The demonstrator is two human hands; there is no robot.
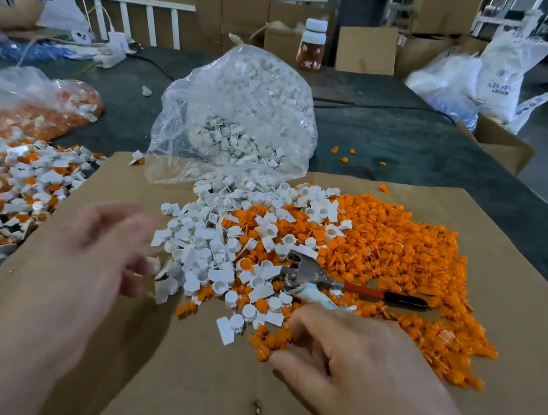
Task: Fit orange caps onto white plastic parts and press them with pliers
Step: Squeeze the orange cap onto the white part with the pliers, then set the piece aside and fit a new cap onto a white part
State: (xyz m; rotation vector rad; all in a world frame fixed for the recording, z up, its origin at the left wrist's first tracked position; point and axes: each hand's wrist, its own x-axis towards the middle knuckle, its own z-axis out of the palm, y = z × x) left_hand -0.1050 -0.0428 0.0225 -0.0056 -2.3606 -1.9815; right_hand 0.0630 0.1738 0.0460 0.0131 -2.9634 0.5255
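Head view: right hand [367, 367] nearest, fingers bent onto orange caps [398, 250]; grip unclear. Left hand [104, 255] blurred, fingers loose, empty, beside white parts [206, 244]. Pliers [319, 278] lie across the pile, long axis left-right, jaws pointing left. Clear bag [235, 116] beyond.

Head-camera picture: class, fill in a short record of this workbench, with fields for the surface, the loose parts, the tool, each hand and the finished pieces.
surface: cardboard sheet on a dark table
white parts: loose heap, spilling from a clear bag
orange caps: heap to the right, mixed with the white where they meet
pliers: lying on the heaps, unheld, handles pointing right
left hand: blurred, fingers relaxed, nothing visibly held
right hand: fingertips among the nearest caps; pinch unclear
capped pieces: white-and-orange pile at far left
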